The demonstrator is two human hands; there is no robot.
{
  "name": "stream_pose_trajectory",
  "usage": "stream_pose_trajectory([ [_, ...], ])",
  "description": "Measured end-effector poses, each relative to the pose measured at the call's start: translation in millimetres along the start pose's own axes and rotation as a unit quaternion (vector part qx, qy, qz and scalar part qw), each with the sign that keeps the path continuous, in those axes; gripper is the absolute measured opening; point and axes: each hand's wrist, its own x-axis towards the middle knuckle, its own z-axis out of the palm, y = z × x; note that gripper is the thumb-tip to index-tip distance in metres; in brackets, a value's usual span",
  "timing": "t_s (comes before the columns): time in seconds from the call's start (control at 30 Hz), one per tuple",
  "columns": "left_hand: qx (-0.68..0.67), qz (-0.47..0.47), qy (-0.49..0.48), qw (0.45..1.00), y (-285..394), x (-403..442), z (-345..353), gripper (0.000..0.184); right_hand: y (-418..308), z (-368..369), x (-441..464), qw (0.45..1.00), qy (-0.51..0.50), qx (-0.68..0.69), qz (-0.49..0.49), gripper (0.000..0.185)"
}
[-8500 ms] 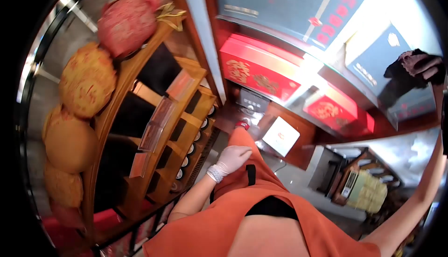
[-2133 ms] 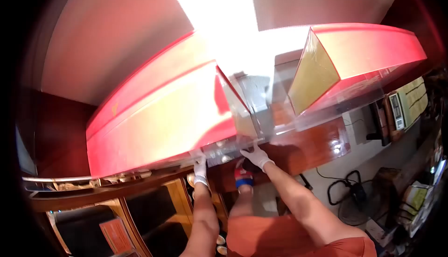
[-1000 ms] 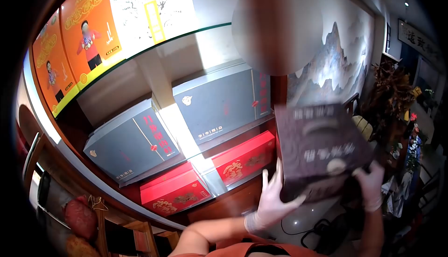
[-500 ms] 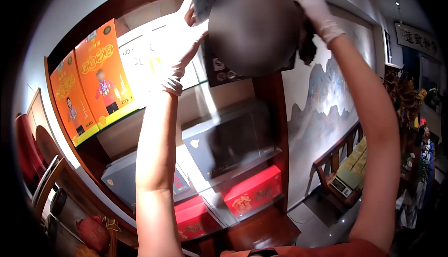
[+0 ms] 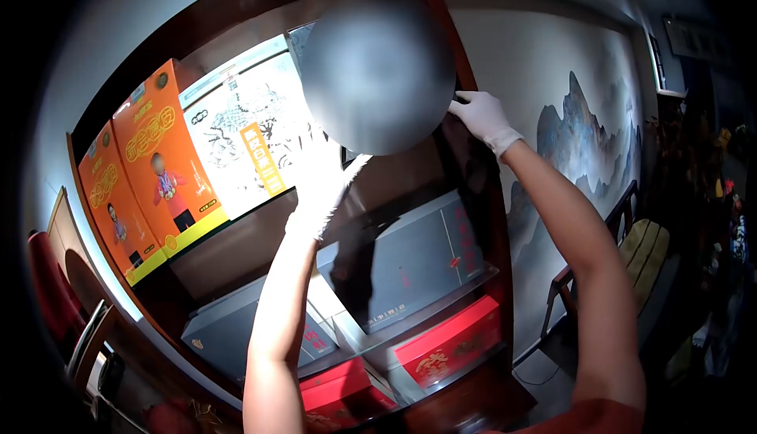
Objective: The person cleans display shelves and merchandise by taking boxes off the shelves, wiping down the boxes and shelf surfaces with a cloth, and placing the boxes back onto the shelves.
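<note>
Up on the top shelf, between my hands, is a dark box-like item (image 5: 378,79), most of its front lost in a round blur. White gloves cover both hands. My left hand (image 5: 317,189), bright with glare, is at its lower left edge with the fingers upward. At the right edge, my right hand (image 5: 482,119) grips with thumb and fingers, close to the cabinet's side post. A white box (image 5: 244,130) with line drawings and an orange label stands just left of the item. Orange boxes (image 5: 165,150) are beside that.
Grey boxes (image 5: 410,264) lie on the shelf below, with red boxes (image 5: 453,339) lower down. The wooden cabinet post (image 5: 493,268) rises at the right. A mountain mural (image 5: 579,134) and a wooden chair (image 5: 643,253) are farther right.
Both hands and the dark item have come lower in view, the item over the top shelf beside the white box. The view has shifted, and glare on the white box has lessened.
</note>
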Motion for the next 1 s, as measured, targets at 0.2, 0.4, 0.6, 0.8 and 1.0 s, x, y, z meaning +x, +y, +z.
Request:
stream_pose_trajectory([
  [0.2, 0.08, -0.015, -0.026, 0.996, 12.6, 10.8, 0.6, 0.096, 23.8, 16.3, 15.1, 0.999, 0.039, -0.02, -0.01, 0.057],
  [0.4, 0.043, 0.022, 0.016, 0.999, 2.9, 2.1, -1.2, 0.09, 7.3, 10.6, -7.1, 0.998, 0.031, 0.048, 0.01, 0.062],
  [0.6, -0.062, -0.004, 0.206, 0.977, -29.1, -70.2, -58.9, 0.031, 20.1, 19.4, -42.9, 0.984, 0.177, 0.02, -0.026, 0.056],
  [0.8, 0.024, -0.356, 0.104, 0.928, -96.9, -93.2, -82.6, 0.038, -38.6, 47.2, -71.1, 0.983, 0.108, 0.125, -0.075, 0.033],
  [1.0, 0.083, -0.326, -0.15, 0.93, -125.9, -89.5, -96.0, 0.064, -21.5, 42.2, -18.7, 0.974, 0.225, 0.026, 0.002, 0.066],
])
